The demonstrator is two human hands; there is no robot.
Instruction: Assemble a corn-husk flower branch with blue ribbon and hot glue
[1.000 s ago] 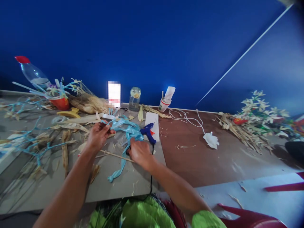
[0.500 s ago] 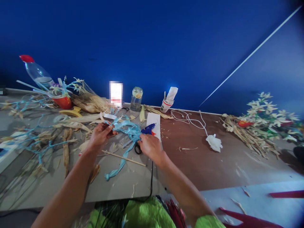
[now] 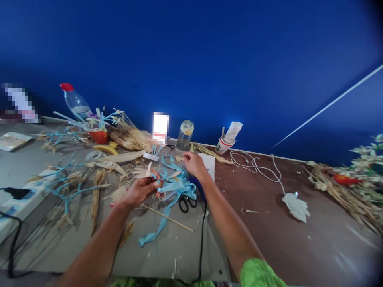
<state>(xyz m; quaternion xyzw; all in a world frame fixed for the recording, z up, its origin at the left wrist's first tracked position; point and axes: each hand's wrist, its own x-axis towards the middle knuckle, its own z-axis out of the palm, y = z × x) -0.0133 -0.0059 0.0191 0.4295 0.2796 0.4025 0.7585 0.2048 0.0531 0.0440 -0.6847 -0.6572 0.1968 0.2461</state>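
Near the front of the grey tabletop, a black cord runs up toward a blue glue gun, partly hidden by the right forearm. One loose end of a light-blue ribbon trails toward this edge and passes by a thin wooden stick. Farther in, black-handled scissors lie partly under the tangled ribbon. At its left side, the left hand has thumb and fingers clamped on the ribbon, next to pale husk petals. Beyond the tangle's right side, the right hand is raised, fingers bent and close together; whether they grip anything, I cannot tell. White paper lies just beside that wrist. At the back, a glass jar and a red-striped white cup stand near the blue wall.
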